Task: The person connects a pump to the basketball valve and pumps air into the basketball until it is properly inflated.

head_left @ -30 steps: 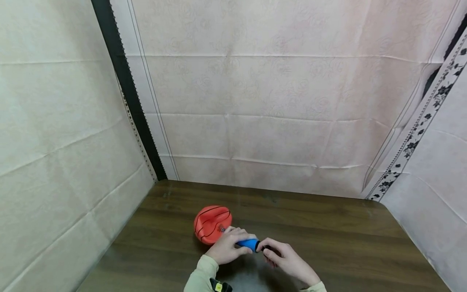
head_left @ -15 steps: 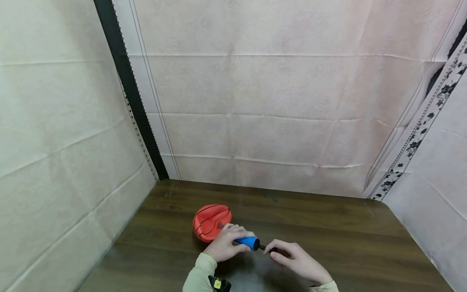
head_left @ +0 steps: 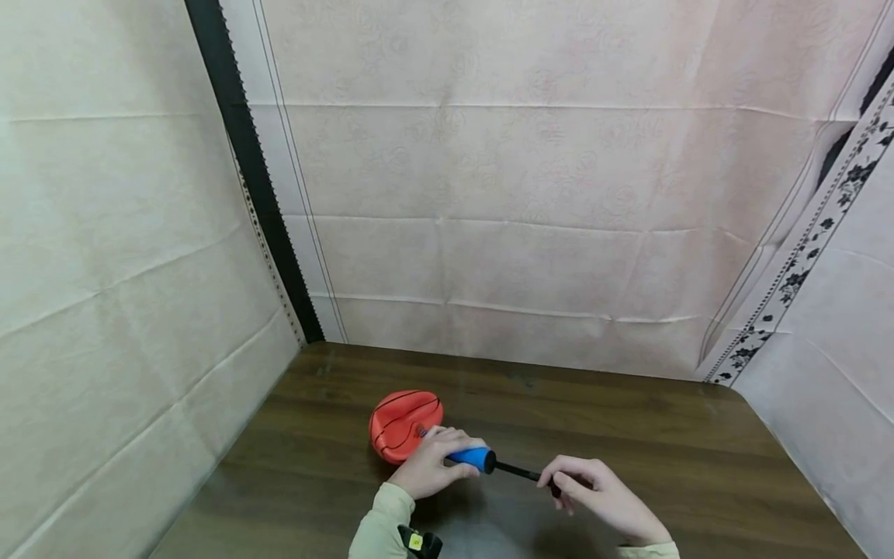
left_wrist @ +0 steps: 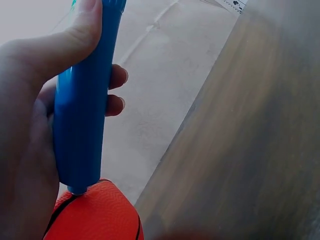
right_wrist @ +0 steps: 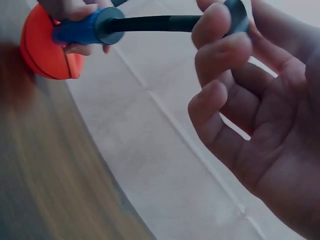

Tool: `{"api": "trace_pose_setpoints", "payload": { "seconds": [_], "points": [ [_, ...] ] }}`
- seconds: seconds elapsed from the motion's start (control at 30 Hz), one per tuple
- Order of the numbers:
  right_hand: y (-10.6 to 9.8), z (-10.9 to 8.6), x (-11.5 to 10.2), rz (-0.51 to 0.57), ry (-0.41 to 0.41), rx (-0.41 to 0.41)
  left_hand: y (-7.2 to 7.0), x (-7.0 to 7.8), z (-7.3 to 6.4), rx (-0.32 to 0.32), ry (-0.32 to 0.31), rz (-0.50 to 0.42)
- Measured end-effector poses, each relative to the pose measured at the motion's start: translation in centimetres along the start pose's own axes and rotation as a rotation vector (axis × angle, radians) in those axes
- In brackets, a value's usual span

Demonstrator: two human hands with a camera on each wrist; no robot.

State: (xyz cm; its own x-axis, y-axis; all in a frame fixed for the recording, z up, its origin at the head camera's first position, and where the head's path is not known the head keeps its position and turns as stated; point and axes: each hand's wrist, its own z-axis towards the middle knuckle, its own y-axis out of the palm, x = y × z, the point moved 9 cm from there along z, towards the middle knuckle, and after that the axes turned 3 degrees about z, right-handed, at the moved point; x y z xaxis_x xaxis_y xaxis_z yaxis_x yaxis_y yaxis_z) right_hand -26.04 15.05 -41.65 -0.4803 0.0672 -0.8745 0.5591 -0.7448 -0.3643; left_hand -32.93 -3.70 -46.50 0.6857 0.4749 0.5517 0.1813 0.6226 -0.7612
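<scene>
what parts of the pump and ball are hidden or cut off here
Head view: part of the blue pump, hidden by the left hand.
Left wrist view: the rest of the red ball, cut off by the bottom edge.
Right wrist view: where the black rod meets the handle, hidden behind the right hand.

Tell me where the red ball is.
In the head view, the red ball is low, left of centre, at the tip of the blue pump, beside the left fingers.
</scene>
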Motion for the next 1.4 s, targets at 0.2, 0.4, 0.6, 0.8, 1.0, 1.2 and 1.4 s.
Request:
{"api": "trace_pose_setpoints", "payload": {
  "seconds": [0.2,0.4,0.6,0.8,1.0,1.2,1.4],
  "points": [
    [-1.0,-0.8,-0.6,0.020,-0.029,0.053,-0.1,0.0,0.0,0.006,-0.004,-0.005],
    [-1.1,-1.0,-0.6,0.021,-0.050,0.044,0.0,-0.1,0.1,-0.009,-0.024,-0.026],
    [-1.0,-1.1,-0.7,-0.005,-0.043,0.026,0.2,-0.1,0.2,-0.019,-0.023,-0.022],
    [-1.1,-1.3,-0.6,-0.020,-0.022,0.019,0.6,0.0,0.2,-0.028,-0.015,-0.022],
    [-1.2,-0.8,-0.9,0.063,-0.085,0.038,1.1,0.1,0.4,-0.007,-0.037,-0.029],
    [0.1,1.0,0.0,0.229,-0.090,0.051,1.8,0.1,0.5,0.006,-0.081,-0.052],
    [1.9,3.1,1.6,0.238,-0.019,0.099,1.7,0.2,0.7,0.019,-0.085,-0.049]
  ]
}}
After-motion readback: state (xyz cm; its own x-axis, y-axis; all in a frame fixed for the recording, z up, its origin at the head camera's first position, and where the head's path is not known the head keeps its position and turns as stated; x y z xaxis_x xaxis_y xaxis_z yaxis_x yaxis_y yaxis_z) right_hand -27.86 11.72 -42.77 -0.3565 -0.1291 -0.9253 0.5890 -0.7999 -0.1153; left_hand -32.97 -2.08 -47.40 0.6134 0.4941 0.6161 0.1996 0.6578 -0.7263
